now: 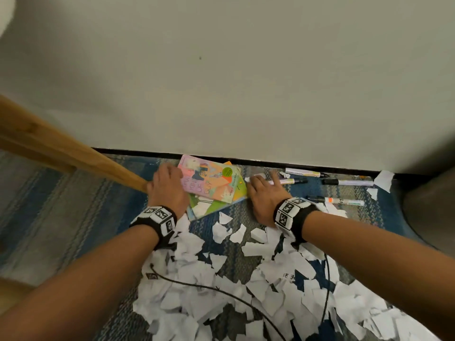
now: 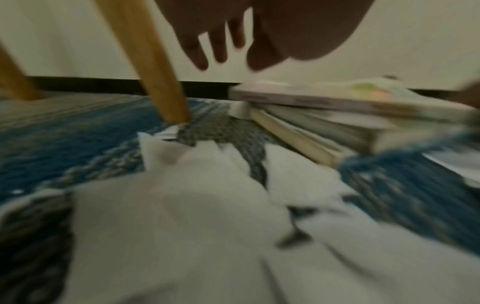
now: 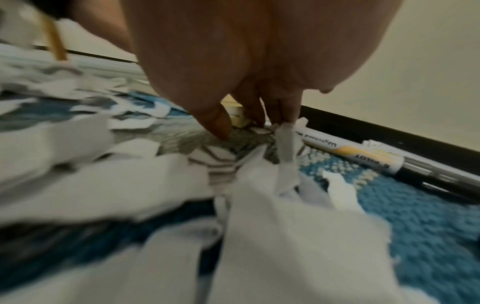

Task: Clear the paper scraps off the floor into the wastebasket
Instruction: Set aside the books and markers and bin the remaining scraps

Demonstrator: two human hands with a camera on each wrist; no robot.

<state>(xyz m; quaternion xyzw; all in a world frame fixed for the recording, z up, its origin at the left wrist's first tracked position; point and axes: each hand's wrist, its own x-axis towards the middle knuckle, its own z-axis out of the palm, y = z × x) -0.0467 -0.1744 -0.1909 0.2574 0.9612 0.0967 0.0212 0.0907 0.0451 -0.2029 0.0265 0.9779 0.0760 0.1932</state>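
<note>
Fingers point(image 2: 200, 55) of left hand point(image 1: 167, 188) and right hand point(image 1: 264, 195) splayed, empty; paper scraps point(image 1: 189, 274) stretch toward person.

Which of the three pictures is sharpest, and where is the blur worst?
Head view: sharpest, the title on the book cover readable, only the rug at the left edge smeared. Left wrist view: worst, motion blur everywhere, the stacked books streaked. Right wrist view: the near paper scraps soft, the marker label fairly crisp.

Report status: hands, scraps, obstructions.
Left hand open, by stacked colourful paperback books. Right hand open, fingertips down on blue woven rug. Torn white paper scraps on rug. White markers, black cable amid them.
</note>
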